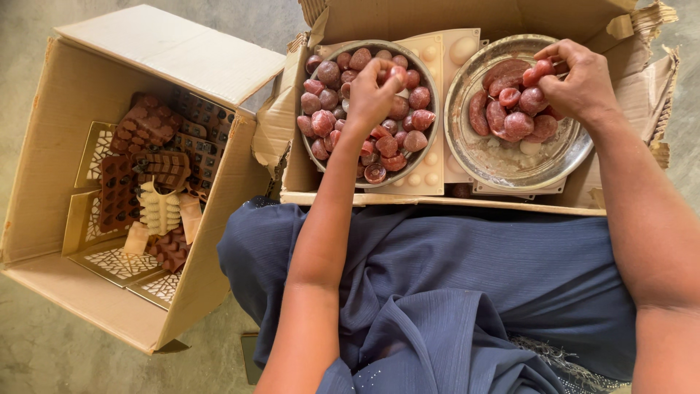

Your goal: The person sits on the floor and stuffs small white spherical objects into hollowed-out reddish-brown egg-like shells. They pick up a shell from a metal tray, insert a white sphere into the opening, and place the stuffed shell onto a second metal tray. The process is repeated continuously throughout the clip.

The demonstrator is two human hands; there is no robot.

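- While over the bowl (430, 128), left hand (370, 95) pinches one red piece (398, 73).
- Right hand (580, 80) holds another piece (538, 71) over the plate (503, 164).
- Step, prob.: moving pieces bowl→plate.
- Next calls for gentle release, w/o rolling.

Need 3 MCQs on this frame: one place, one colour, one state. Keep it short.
1. Where are the moulds?
A. in the left box
B. on the lap
C. in the right bowl

2. What colour are the sweets?
A. green
B. reddish brown
C. white

3. What does the right hand do?
A. rests open on the lap
B. pinches a sweet over the right bowl
C. holds a mould

Answers:
1 A, the moulds lie stacked in the left box.
2 B, both bowls hold reddish-brown pieces.
3 B, its fingertips close on one piece above that bowl.
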